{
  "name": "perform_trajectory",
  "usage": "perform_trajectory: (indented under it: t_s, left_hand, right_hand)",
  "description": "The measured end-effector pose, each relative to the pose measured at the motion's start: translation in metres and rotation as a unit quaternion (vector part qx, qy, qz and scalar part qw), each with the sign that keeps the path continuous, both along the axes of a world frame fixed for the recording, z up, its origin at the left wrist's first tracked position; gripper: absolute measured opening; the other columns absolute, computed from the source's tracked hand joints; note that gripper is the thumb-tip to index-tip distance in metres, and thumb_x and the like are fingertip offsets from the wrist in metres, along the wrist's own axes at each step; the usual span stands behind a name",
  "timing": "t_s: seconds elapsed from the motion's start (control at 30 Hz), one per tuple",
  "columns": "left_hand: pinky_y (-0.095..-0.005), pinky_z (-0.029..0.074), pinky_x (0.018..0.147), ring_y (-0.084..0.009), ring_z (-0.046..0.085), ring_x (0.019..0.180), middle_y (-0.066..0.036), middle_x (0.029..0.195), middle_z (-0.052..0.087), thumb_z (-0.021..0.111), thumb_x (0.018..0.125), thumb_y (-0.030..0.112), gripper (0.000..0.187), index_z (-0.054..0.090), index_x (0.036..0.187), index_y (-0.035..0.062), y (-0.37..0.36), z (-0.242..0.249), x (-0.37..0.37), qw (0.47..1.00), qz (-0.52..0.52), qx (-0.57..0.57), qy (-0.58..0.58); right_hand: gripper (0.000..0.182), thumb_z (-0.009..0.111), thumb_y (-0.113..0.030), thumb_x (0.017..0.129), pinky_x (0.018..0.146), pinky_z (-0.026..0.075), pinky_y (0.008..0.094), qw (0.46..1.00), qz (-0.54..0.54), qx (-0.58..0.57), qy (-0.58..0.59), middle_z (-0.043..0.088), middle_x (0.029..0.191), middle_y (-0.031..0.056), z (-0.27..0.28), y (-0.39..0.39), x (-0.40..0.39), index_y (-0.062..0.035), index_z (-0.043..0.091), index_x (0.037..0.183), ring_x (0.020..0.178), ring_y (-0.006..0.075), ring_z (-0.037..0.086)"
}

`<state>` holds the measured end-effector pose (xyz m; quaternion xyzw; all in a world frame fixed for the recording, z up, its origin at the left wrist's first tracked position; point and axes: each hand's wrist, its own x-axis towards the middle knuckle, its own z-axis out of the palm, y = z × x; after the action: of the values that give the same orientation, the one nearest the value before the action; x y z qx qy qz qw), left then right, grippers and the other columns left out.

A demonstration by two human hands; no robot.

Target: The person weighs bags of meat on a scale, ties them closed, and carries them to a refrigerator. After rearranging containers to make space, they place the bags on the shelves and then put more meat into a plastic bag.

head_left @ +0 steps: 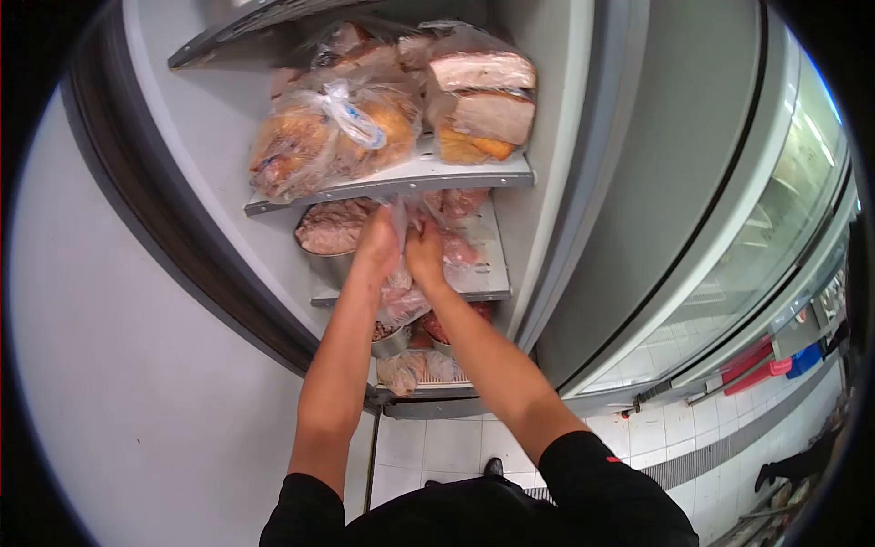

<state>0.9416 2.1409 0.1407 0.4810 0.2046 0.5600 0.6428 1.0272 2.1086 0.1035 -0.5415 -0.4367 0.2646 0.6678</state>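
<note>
Both of my arms reach into an upright fridge, between two shelves. My left hand (381, 242) and my right hand (424, 248) are close together, fingers closed on a clear plastic bag (399, 299) with pink raw meat in it. Part of the bag hangs over the front edge of the middle shelf (492, 264). Just left of my left hand is a metal container (330, 264) heaped with pale pink meat (334, 228). More pink meat in plastic (463, 248) lies to the right of my right hand. My fingertips are partly hidden by the plastic.
The upper shelf (401, 182) carries a knotted bag of browned meat (301, 137) and wrapped slabs (483, 96). Below are metal bowls (390, 342) and another bag (401, 372). The open fridge door (137, 346) stands left; a glass-fronted cabinet (729, 283) stands right.
</note>
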Motion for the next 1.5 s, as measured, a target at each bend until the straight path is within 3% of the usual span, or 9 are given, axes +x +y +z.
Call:
perform_trajectory:
  t_s: [0.4,0.5,0.57,0.67,0.9,1.03,1.13,1.2,1.5]
  left_hand:
    - [-0.0399,0.042,0.096,-0.0254,0.055,0.113,-0.011,0.119,0.06,0.045,0.094,0.04,0.039,0.059,0.115,0.0089,-0.014,0.015,-0.045,0.974,-0.007,-0.144,-0.172]
    - [-0.0386,0.044,0.094,-0.0256,0.056,0.113,-0.01,0.122,0.06,0.053,0.09,0.031,0.036,0.059,0.118,0.0094,-0.007,-0.009,-0.039,0.999,0.025,-0.008,0.033]
    - [-0.0378,0.045,0.096,-0.03,0.055,0.116,-0.016,0.122,0.057,0.056,0.086,0.02,0.038,0.057,0.121,0.006,-0.048,-0.007,-0.013,0.802,0.152,0.333,0.471]
    - [-0.0419,0.044,0.096,-0.0356,0.056,0.114,-0.02,0.121,0.059,0.059,0.081,0.019,0.047,0.054,0.126,0.0054,-0.053,-0.027,-0.003,0.673,0.278,0.313,0.61]
    - [-0.0408,0.046,0.092,-0.0334,0.06,0.107,-0.018,0.118,0.061,0.058,0.084,0.017,0.04,0.059,0.121,0.005,-0.023,-0.033,0.028,0.739,0.368,0.182,0.534]
    - [-0.0343,0.053,0.073,-0.0211,0.064,0.084,-0.012,0.105,0.064,0.048,0.096,0.018,0.029,0.06,0.115,-0.0006,-0.031,0.001,-0.018,0.973,0.181,-0.05,0.137]
    - [-0.038,0.054,0.069,-0.023,0.063,0.084,-0.011,0.1,0.065,0.046,0.098,0.017,0.026,0.058,0.114,0.0011,-0.052,0.035,-0.04,0.978,0.142,-0.143,-0.049]
    - [-0.0397,0.053,0.074,-0.0234,0.063,0.088,-0.011,0.105,0.064,0.039,0.099,0.019,0.03,0.055,0.118,0.0022,-0.056,0.039,-0.045,0.976,0.157,-0.148,-0.033]
    - [-0.0376,0.053,0.068,-0.0202,0.063,0.081,-0.009,0.098,0.065,0.042,0.099,0.019,0.027,0.056,0.115,0.0035,-0.053,0.034,-0.041,0.989,0.108,-0.104,0.019]
  right_hand:
    - [0.059,0.064,-0.022,0.081,0.1,0.041,0.0373,0.89,0.139,0.101,-0.423,0.056,0.128,0.0195,-0.02,-0.069,0.081,-0.0121,0.048,0.137,0.121,0.0334,0.05]
    - [0.05,0.067,-0.01,0.073,0.095,0.046,0.0393,0.826,0.085,0.079,-0.552,0.06,0.118,0.019,-0.028,-0.069,0.091,-0.0133,0.06,0.123,0.109,0.0354,0.057]
    - [0.034,0.064,-0.001,0.07,0.087,0.05,0.0409,0.859,0.134,0.034,-0.493,0.062,0.11,0.0179,-0.015,-0.048,0.1,-0.0082,0.068,0.103,0.099,0.0373,0.06]
    - [0.021,0.056,0.005,0.07,0.076,0.051,0.0421,0.898,0.05,0.108,-0.423,0.065,0.088,0.0169,0.003,-0.038,0.112,-0.0032,0.068,0.086,0.086,0.0351,0.063]
    - [0.021,0.043,0.0,0.086,0.067,0.046,0.0288,0.992,0.086,0.067,-0.057,0.064,0.076,0.0069,0.029,-0.014,0.13,-0.0009,0.064,0.083,0.073,0.0113,0.056]
    - [0.022,0.044,-0.005,0.085,0.064,0.045,0.0288,0.986,0.154,0.057,-0.022,0.059,0.069,0.0046,0.04,-0.05,0.128,0.0006,0.065,0.08,0.067,0.0156,0.056]
    - [0.024,0.051,-0.018,0.087,0.069,0.05,0.0333,0.963,0.224,-0.094,-0.114,0.064,0.075,0.0086,0.039,-0.061,0.121,0.0012,0.064,0.082,0.073,0.0229,0.064]
    - [0.031,0.055,-0.026,0.088,0.079,0.052,0.0403,0.829,-0.032,-0.023,-0.558,0.068,0.091,0.0182,0.015,-0.061,0.114,0.0031,0.063,0.092,0.084,0.0341,0.066]
    - [0.026,0.06,-0.02,0.083,0.078,0.054,0.0456,0.848,-0.083,-0.116,-0.51,0.067,0.099,0.0252,0.009,0.025,0.129,0.0044,0.066,0.09,0.088,0.0407,0.066]
